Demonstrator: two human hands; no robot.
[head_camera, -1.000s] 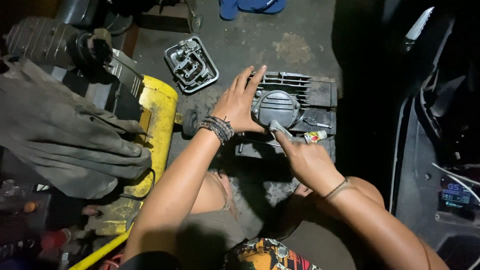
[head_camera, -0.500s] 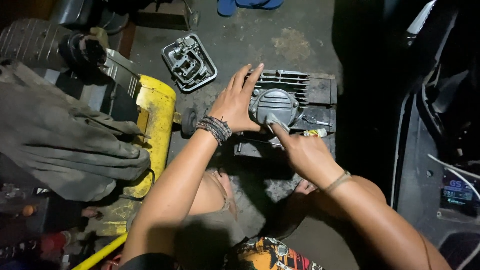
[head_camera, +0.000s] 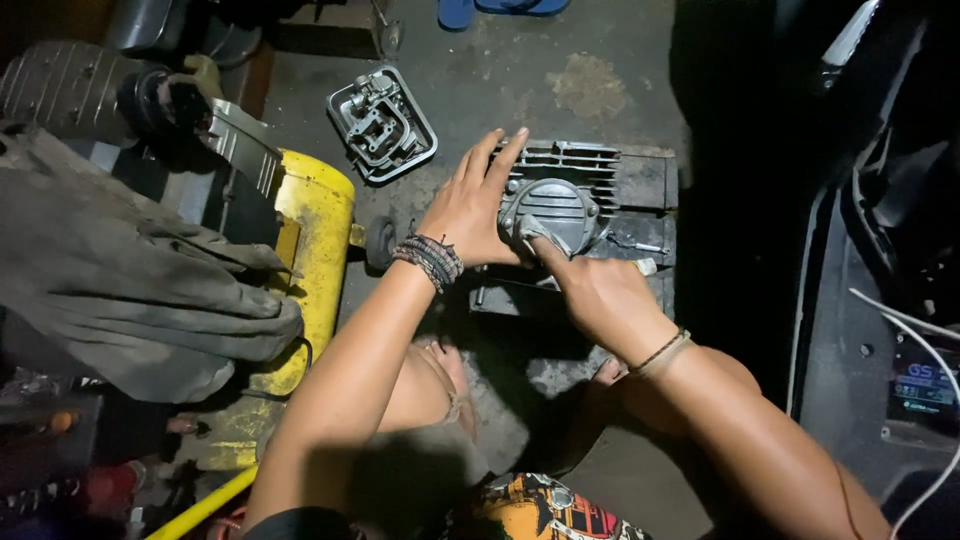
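A grey finned engine cylinder head (head_camera: 590, 185) sits on a block on the concrete floor, with a round metal cover (head_camera: 552, 207) on its near side. My left hand (head_camera: 472, 208), with a beaded wristband, lies flat on the head's left side, fingers spread. My right hand (head_camera: 600, 292) pinches a small grey rag or scraper against the lower left edge of the round cover. What exactly the fingers hold is hard to make out.
A separate metal engine cover (head_camera: 381, 123) lies on the floor up left. A yellow machine (head_camera: 308, 250) with a grey cloth (head_camera: 120, 280) draped over it stands at the left. Dark scooter bodywork (head_camera: 880, 280) fills the right. My bare knees are below.
My right hand has slid slightly left along the round cover's lower edge. My left hand has stayed pressed on the cylinder head.
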